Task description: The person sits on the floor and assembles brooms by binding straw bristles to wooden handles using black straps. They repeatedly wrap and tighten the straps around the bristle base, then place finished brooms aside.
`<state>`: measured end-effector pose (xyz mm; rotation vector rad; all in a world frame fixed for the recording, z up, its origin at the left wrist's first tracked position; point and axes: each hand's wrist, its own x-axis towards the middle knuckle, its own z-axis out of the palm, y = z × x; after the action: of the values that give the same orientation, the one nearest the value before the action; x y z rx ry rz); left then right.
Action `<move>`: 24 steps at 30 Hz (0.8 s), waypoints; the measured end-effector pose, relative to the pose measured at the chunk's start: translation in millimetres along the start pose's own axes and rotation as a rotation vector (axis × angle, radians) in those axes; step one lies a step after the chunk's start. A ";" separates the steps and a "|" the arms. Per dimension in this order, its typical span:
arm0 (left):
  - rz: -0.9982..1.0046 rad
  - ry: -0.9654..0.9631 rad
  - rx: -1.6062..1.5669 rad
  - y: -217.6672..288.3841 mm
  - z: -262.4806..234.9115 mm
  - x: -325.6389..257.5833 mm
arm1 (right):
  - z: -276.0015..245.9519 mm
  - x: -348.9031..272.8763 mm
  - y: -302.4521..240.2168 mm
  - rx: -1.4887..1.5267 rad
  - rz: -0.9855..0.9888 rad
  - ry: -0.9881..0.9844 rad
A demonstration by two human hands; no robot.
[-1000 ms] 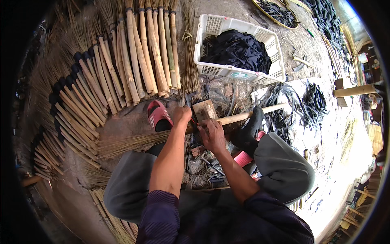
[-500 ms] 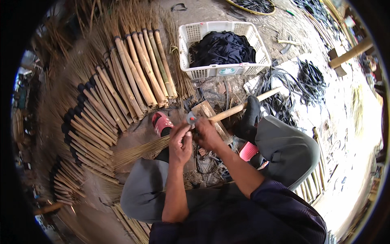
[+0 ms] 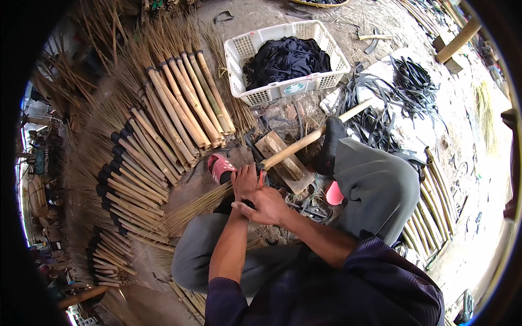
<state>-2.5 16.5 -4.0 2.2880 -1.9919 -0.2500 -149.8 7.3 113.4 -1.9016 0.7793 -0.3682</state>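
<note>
Setting: open-air broom-making workshop, work done seated on a bare dirt floor (image 3: 462, 228). Evidence: rows of finished brooms (image 3: 163, 136) with bamboo handles and straw heads fanned out on the ground, left and far left. Loose straw bundle (image 3: 196, 204) lying across the near centre. White plastic basket (image 3: 331, 54) holding dark material, far centre. Heap of black rubber strips (image 3: 413, 81) on the ground, far right. Wooden chopping block (image 3: 285, 160) at centre with a bamboo pole (image 3: 315, 136) laid over it. More bamboo sticks (image 3: 429, 212) stacked at right. Scraps and offcuts scattered over the ground around the block. Daylight, no desk.
</note>
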 end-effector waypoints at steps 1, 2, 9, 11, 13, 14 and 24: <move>-0.004 0.026 0.004 0.1 0.2 -0.9 | 0.0 -1.2 -4.1 0.009 -0.035 0.041; -0.005 0.019 -0.001 0.4 0.4 -2.1 | 0.4 -3.2 -7.7 0.014 -0.072 0.084; -0.017 0.044 0.029 4.6 3.4 -1.5 | 5.3 -5.5 -7.0 0.035 -0.057 0.063; -0.017 0.036 0.064 5.5 2.9 -2.5 | -1.3 -6.1 -18.1 0.015 -0.024 0.115; -0.012 0.075 0.028 7.5 1.5 -3.1 | -15.4 -8.8 -41.9 0.070 -0.017 0.115; -0.037 0.048 0.014 8.2 0.0 -3.1 | -25.2 -10.8 -56.7 0.101 0.071 0.106; 0.016 -0.357 0.048 -17.1 -34.6 13.9 | 45.8 1.7 28.2 0.713 0.052 0.325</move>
<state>22.5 4.0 26.1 2.3935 -2.1927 -0.6590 -132.8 29.9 67.7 -1.1631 0.7707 -0.8161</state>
